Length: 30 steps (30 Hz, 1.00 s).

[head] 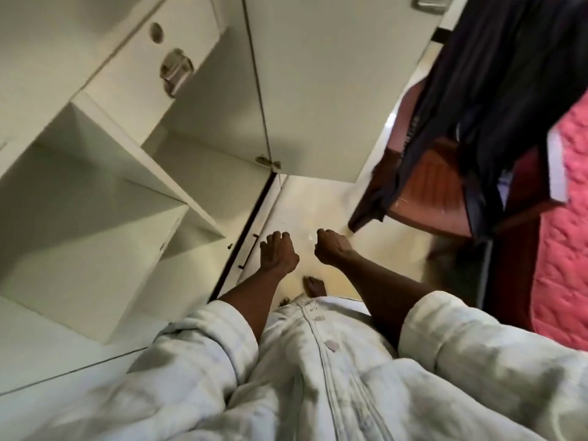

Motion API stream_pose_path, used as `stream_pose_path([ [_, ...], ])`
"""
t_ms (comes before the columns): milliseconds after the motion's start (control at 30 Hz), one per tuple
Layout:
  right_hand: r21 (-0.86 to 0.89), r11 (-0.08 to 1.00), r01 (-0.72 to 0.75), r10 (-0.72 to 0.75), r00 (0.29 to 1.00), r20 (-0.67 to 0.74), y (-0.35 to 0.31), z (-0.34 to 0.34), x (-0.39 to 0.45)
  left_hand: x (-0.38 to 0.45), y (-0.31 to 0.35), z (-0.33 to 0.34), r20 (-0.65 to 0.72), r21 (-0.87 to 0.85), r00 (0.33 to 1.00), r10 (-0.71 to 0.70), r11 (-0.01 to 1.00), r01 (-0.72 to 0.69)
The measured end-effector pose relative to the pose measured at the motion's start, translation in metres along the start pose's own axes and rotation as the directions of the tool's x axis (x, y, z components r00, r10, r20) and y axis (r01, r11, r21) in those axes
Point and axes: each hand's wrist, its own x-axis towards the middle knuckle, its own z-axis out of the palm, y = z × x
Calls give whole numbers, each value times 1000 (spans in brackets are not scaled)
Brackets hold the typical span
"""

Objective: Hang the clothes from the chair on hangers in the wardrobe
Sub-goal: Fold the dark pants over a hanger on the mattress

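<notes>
floor [305, 202]: pale glossy tiles, soft glare at 1 o'clock | pink quilted bedspread [563, 249] lay at 3 o'clock | wall plate [428, 1] sat at 1 o'clock on an off-white wall | light: dim, even, slightly blurred

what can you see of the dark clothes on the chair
The dark clothes are black or navy, thin and limp by the look of them. They hang in long folds over the wooden chair, covering most of its back, with the lower ends trailing past the seat edge toward the floor. The picture is blurred, so the number of garments is unclear. Neither hand touches them.
</notes>
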Motion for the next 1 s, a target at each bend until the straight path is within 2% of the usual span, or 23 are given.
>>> stream_pose_path([
  [267,147,974,-170,182,981,-72,26,39,-54,-23,26,33,72,110,981,179,976,-186],
  [300,188,955,-229,249,964,-89,43,44,-73,-28,41,39,90,156,964,250,952,-262],
  [400,255,925,-282,317,943,-105,55,47,-91,-29,42,46,79,226,958,276,931,-287],
  [533,358,851,-383,454,881,-136,101,60,-133,-51,90,57,109,293,903,414,855,-428],
  [700,430,804,-410,521,835,-178,156,77,-184,-80,152,80,141,320,867,477,807,-496],
  [867,471,749,-466,599,781,-178,237,100,-258,-136,238,126,151,303,826,543,770,-562],
  [1000,516,679,-523,680,713,-171,315,115,-319,-186,316,173,161,279,759,631,708,-649],
])
